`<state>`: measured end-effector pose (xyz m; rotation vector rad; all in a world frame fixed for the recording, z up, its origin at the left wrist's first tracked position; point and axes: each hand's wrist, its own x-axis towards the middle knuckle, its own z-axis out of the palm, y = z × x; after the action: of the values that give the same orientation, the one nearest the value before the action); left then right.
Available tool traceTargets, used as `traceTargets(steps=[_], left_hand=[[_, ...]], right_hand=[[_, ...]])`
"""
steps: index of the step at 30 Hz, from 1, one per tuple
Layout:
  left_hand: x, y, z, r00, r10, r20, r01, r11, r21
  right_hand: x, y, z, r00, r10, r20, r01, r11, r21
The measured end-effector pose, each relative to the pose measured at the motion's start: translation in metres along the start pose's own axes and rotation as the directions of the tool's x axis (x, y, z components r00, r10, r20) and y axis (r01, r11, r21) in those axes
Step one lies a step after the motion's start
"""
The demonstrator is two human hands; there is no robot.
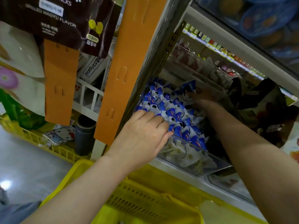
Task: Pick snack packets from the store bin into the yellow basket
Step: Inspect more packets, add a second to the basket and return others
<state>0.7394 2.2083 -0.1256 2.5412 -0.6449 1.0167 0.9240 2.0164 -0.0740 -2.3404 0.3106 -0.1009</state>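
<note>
Left hand (142,135): fingers together, curled into snack packets (171,110), bin (186,156) front.
Right hand (202,97): fingers pinch raised packet (188,87), bin back.

— Where are the packets (169,110) kept?
— They are piled in the bin (210,165), which is set on a shelf (168,167). The basket (145,199) is placed just below, in front of the bin.
— Where are the hands found?
— The left hand (142,136) is laid on the near left of the pile, fingers curled into it. The right hand (202,97) is seen further back, at the right.
— What is placed around?
— A post (126,62) is stood just left of the bin. A bag (56,16) is hung high up, left of the post. More bins (191,59) are lined up behind.
</note>
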Motion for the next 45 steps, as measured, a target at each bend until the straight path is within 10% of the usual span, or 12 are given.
traceTargets(steps=[6,14,25,45], left_hand=[[-0.001,-0.001,0.002,1.0,0.008,-0.01,-0.008,1.0,-0.003],[0.0,-0.002,-0.001,0.999,0.033,-0.012,-0.033,0.999,0.015],[-0.012,-0.015,-0.017,0.993,0.044,0.109,-0.056,0.992,0.113],[-0.012,-0.004,-0.025,0.982,-0.049,0.183,0.045,0.999,0.027]], right_hand=[[0.004,0.001,0.007,0.985,-0.035,-0.168,0.003,0.983,-0.186],[0.003,0.001,-0.003,0.996,-0.085,-0.02,0.066,0.883,-0.465],[0.007,0.011,0.008,0.976,-0.206,0.068,0.216,0.912,-0.348],[0.001,0.007,-0.007,0.987,-0.087,-0.132,0.047,0.96,-0.278]])
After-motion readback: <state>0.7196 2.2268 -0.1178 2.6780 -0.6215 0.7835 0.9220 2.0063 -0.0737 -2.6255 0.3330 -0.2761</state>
